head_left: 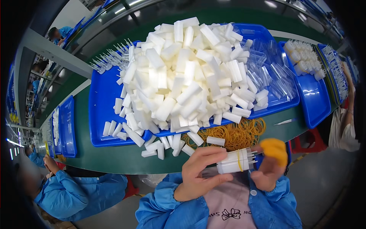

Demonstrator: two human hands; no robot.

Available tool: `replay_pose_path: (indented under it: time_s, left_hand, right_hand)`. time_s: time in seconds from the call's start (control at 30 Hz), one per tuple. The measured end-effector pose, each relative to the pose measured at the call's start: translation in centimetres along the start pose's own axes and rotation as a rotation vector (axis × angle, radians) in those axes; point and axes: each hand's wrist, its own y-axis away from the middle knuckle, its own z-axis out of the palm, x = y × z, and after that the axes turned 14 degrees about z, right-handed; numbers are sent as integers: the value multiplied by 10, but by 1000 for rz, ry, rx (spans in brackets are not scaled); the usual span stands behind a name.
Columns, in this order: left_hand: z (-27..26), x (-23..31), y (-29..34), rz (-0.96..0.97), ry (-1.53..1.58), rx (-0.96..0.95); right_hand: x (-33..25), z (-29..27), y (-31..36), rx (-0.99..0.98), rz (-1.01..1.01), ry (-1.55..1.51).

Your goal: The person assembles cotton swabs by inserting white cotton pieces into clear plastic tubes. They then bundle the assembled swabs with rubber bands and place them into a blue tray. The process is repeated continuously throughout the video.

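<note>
My left hand grips a small bundle between thumb and fingers, in front of my chest. The bundle looks like white blocks in a clear plastic sleeve, with thin pale sticks standing out at its right end. Around it runs a yellow rubber band. Close by on the right is my right hand, smeared by motion. Something yellow-orange covers its fingers, so their grip is hidden. Just beyond the bundle, a heap of yellow rubber bands lies on the green table.
White foam blocks are piled high over blue trays, several spilling onto the table. Clear plastic sleeves fill the right tray, and thin sticks stand at the left. Tweezers lie at right. A co-worker sits at left.
</note>
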Motion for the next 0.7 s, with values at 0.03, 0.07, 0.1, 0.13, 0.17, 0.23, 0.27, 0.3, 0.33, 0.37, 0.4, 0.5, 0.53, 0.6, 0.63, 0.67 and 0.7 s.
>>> replay_pose_path:
  time_s: [0.03, 0.07, 0.1, 0.13, 0.17, 0.23, 0.27, 0.3, 0.33, 0.37, 0.4, 0.5, 0.53, 0.6, 0.63, 0.67, 0.7]
  left_hand:
    - [0, 0, -1, 32, -35, -7]
    - [-1, 0, -1, 63, -70, -14]
    - [-1, 0, -1, 92, -103, -18]
    - [3, 0, -1, 62, -7, 23]
    - [10, -1, -1, 33, 90, 63]
    - [14, -2, -1, -113, 340, 85]
    - [12, -2, -2, -228, 492, 73]
    - [9, -2, -3, -346, 640, 61]
    - [5, -6, 1, -408, 718, 49]
    - [1, -11, 8, -470, 797, 37]
    - [0, -13, 8, -528, 877, 25]
    - [3, -5, 0, -590, 869, 72]
    - [4, -1, -4, -578, 840, 75]
    - [6, 5, -10, -556, 782, 80]
    - [4, 4, -9, -526, 733, 37]
    - [1, 1, -5, -496, 683, -5]
    - [-1, -1, -3, -465, 633, -46]
  right_hand:
    - [3, -1, 2, 87, -102, -22]
    - [3, -3, 2, 55, -145, 60]
    - [1, -4, 2, 21, -186, 143]
    - [-3, -5, 2, -13, -226, 227]
    - [-9, -2, 2, -92, -160, 333]
    - [-20, 10, -5, -131, -112, 450]
    - [-23, 15, -9, -153, -87, 507]
    - [-22, 19, -11, -177, -61, 509]
    - [-21, 22, -12, -201, -35, 510]
    - [-20, 23, -12, -224, -10, 512]
    - [-19, 24, -12, -227, -22, 516]
    - [-19, 23, -14, -251, -43, 534]
    - [-23, 20, -16, -270, -40, 545]
    - [-26, 16, -17, -288, -49, 563]
    - [-26, 13, -16, -287, -62, 572]
    - [-26, 10, -15, -287, -74, 581]
    - [-24, 9, -14, -281, -107, 578]
